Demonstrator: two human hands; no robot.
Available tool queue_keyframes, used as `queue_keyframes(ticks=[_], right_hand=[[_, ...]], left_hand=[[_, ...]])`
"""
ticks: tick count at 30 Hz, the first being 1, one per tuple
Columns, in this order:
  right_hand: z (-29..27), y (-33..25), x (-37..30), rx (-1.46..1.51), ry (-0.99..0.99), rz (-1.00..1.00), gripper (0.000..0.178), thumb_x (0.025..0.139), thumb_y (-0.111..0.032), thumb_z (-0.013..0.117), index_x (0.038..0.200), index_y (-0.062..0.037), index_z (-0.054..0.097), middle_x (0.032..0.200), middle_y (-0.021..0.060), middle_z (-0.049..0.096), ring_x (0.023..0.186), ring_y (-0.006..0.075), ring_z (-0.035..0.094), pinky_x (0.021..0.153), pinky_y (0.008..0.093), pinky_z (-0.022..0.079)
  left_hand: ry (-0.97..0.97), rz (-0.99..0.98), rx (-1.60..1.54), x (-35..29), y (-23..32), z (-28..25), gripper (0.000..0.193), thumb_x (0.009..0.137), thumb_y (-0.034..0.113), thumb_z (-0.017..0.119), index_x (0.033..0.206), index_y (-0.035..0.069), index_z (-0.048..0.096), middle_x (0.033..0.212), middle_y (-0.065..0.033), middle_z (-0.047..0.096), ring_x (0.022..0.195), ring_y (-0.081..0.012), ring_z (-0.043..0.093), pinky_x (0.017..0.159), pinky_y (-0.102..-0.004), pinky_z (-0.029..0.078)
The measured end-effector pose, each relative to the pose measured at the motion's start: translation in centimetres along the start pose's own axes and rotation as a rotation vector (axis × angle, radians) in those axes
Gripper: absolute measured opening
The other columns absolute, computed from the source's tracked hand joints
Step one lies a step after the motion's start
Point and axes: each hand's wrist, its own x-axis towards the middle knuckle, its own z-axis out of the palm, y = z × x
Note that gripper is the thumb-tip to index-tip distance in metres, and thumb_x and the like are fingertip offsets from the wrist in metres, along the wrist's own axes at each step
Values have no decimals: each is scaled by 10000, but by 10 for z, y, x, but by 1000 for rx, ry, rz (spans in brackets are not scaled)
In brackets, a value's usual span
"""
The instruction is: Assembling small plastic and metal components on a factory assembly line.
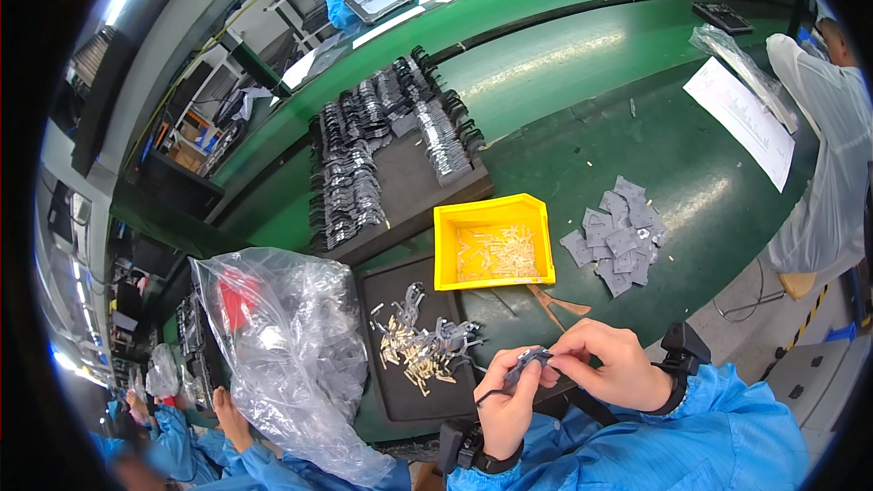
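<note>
Close in front of me, my left hand (506, 405) grips a small dark grey plastic part (526, 364) between thumb and fingers. My right hand (611, 365) is closed, its thumb and fingertips pinched at the right end of that same part. Whether a smaller piece sits in those right fingertips is hidden. Just beyond my hands lies a tool with brown handles (556, 306). A yellow bin (446, 259) of small pale pins stands behind it. To the left, a black tray (386, 405) carries brass-coloured pins (420, 359) and dark plastic parts (455, 338).
Grey flat pieces (618, 236) lie heaped right of the bin. A dark board (400, 184) holds rows of black parts. A clear plastic bag (291, 345) bulges at the left. Paper (746, 118) lies far right. Other people sit across, left and right of the green table (691, 245).
</note>
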Motion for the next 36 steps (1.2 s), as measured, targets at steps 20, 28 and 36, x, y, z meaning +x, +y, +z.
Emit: queue_keyframes(ticks=[20, 28, 36], right_hand=[[9, -8, 3, -455, 77, -318, 207, 656, -17, 713, 842, -20, 622, 751, 70, 593, 611, 208, 600, 526, 287, 490], [8, -14, 1, -425, 48, -290, 175, 676, -27, 709, 831, -33, 628, 718, 59, 575, 577, 194, 583, 503, 279, 474], [6, -18, 2, -435, 6, -295, 166, 678, -48, 710, 823, -50, 632, 676, 46, 538, 534, 182, 558, 469, 283, 453]], left_hand=[[85, -1, -217, -3, -16, 6, 208, 881, 37, 569, 1077, -19, 529, 883, -33, 565, 787, -90, 537, 711, -213, 450], [-30, 66, -351, -2, -19, 3, 131, 879, 23, 561, 1004, 6, 525, 877, -28, 520, 797, -103, 514, 724, -218, 416], [-12, 151, -249, -3, -18, 4, 119, 867, -28, 553, 974, 10, 518, 860, -23, 459, 787, -98, 494, 707, -213, 393]])
